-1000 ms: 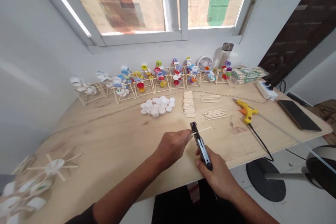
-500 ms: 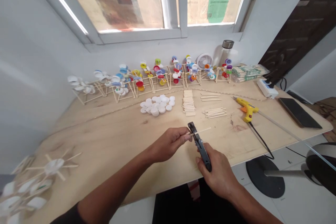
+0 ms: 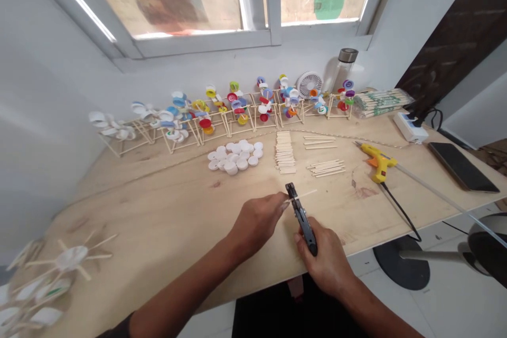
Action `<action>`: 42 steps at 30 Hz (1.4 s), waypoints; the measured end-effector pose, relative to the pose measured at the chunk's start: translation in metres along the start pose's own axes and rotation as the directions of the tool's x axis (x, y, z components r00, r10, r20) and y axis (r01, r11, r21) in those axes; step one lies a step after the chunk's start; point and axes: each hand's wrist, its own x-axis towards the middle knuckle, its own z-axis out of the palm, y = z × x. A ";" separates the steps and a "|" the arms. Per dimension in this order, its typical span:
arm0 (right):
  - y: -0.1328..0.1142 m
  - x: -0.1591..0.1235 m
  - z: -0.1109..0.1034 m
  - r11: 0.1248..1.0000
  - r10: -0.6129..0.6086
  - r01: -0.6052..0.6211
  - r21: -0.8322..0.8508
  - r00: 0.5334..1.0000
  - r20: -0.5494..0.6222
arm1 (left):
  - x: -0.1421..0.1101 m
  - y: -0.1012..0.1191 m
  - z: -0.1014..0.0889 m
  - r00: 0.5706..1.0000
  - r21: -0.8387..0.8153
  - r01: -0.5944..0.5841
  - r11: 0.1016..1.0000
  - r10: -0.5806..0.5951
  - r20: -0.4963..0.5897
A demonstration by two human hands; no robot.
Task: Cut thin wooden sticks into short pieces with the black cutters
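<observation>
My left hand pinches one end of a thin wooden stick just above the wooden table. My right hand is wrapped round the handles of black cutting pliers, whose jaws sit on the stick close to my left fingertips. The stick's free end points right. Beyond my hands lie a pile of white bottle caps, a stack of short flat sticks and two small bundles of thin sticks.
A row of stick frames with coloured caps lines the wall. A yellow glue gun with its cord, a power strip and a phone lie at the right. White cap-and-stick wheels sit at the left front.
Both hands keep their hold on the stick and pliers and stay almost still. The view has tilted slightly, so everything on the table sits a little differently in the picture.
</observation>
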 end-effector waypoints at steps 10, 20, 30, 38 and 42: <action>-0.003 0.001 -0.006 0.999 0.035 -0.037 0.022 0.996 0.084 | -0.006 -0.007 0.018 0.953 0.545 -0.130 0.829 0.257 -0.163; -0.006 -0.017 -0.010 0.998 -0.044 0.046 -0.052 0.998 0.035 | -0.015 0.011 0.002 0.970 0.217 -0.162 0.963 0.196 -0.145; -0.001 -0.024 -0.012 0.984 -0.134 0.133 -0.119 0.991 -0.007 | -0.012 0.022 -0.025 0.988 -0.369 0.026 0.929 0.033 0.152; 0.000 -0.020 -0.009 0.982 -0.128 0.124 -0.145 0.992 -0.018 | 0.000 0.012 -0.028 0.942 -0.666 0.233 0.709 0.004 0.335; 0.002 -0.015 -0.004 0.990 -0.100 0.097 -0.106 0.995 -0.022 | 0.002 0.009 -0.026 0.949 -0.588 0.205 0.782 -0.013 0.314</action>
